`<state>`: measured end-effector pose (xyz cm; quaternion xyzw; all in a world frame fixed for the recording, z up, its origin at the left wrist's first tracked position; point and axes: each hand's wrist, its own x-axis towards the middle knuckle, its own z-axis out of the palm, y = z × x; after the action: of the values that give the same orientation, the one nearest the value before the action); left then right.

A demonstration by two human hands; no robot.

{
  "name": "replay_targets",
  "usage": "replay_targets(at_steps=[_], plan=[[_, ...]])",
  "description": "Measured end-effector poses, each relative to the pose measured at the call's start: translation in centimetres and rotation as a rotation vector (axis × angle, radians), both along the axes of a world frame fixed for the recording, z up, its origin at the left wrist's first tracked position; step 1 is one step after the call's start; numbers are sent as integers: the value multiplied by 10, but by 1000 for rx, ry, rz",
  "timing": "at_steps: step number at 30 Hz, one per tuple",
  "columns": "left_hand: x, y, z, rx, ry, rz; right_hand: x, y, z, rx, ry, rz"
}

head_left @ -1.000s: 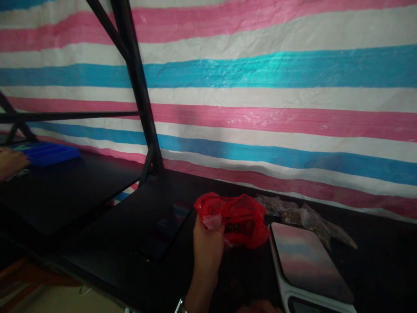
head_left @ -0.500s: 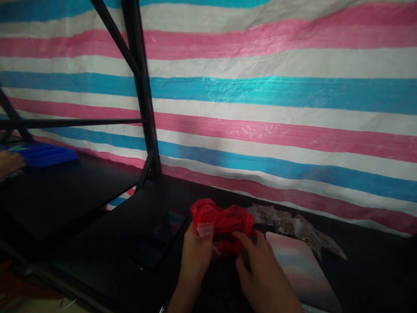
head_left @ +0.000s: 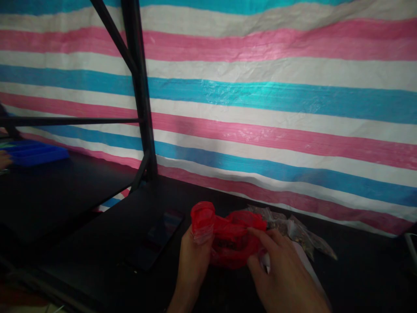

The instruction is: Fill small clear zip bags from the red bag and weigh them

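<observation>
A thin red plastic bag (head_left: 233, 254) hangs between my two hands, its mouth spread toward me and something dark, too dim to make out, inside. My left hand (head_left: 194, 256) grips the bag's left side, with a bunched fold standing above the thumb. At the bag's right edge, my right hand (head_left: 282, 265) pinches the red film between thumb and fingers. Just behind my right hand lie several small clear zip bags (head_left: 301, 234) with brownish contents. Partly under that hand rests a pale flat pad (head_left: 308, 263), mostly covered.
A dark phone-like slab (head_left: 156, 241) lies on the black table (head_left: 107, 261) left of my hands. Black metal posts (head_left: 141, 95) rise at the table's back left. On the neighbouring table is a blue compartment tray (head_left: 42, 153) beside another person's hand (head_left: 4, 159). Behind hangs a striped tarp (head_left: 276, 143).
My right hand has moved right, pulling the red bag wider so more of its inside shows. It now covers more of the pale pad. The view has shifted slightly right.
</observation>
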<state>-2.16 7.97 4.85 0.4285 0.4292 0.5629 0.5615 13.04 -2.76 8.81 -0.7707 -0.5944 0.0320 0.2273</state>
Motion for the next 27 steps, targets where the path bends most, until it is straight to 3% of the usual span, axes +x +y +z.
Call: replay_targets(at_steps=[5,9,11,17,27], plan=[[4,-8,-5,-43,-28,-50,-10,-3,-1,-34,-84,-7],[6,-10,-12,-33,-19,-88,-37,0,7,121,-155,-149],[6,-8,-15,-22,0,-109,-48,6,8,145,-99,-133],[0,7,-20,36,55,-71,-54,28,-8,-139,126,76],[-7,10,-26,81,178,18,-54,19,6,-535,7,163]])
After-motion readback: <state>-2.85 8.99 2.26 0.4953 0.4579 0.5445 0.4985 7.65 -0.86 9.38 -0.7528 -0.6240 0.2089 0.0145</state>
